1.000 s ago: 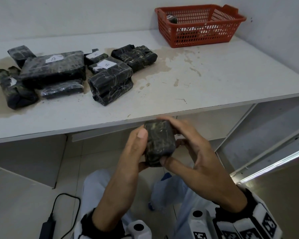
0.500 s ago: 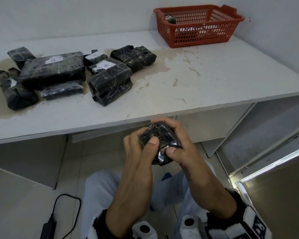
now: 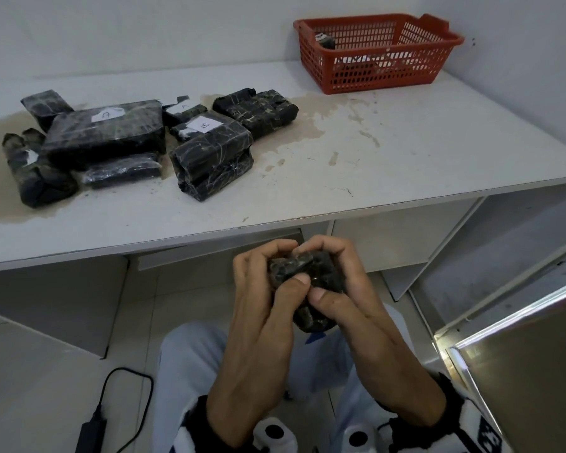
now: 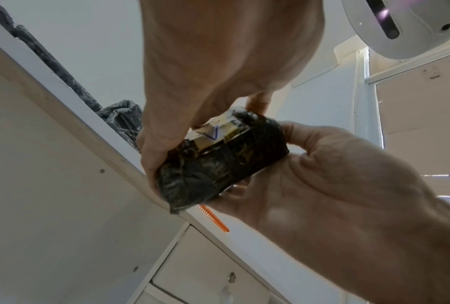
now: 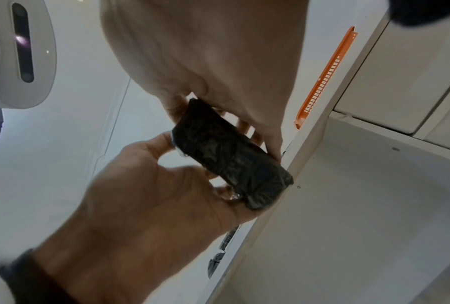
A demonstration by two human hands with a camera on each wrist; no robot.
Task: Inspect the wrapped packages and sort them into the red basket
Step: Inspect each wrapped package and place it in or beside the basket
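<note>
Both hands (image 3: 307,295) have closed tighter around the small package (image 3: 311,282); red basket (image 3: 378,78) seemingly holds dark parcels.

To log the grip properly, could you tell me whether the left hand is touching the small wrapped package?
Touching. The head view shows the left hand with its thumb pressed on the small wrapped package and its fingers curled over the top.
</note>
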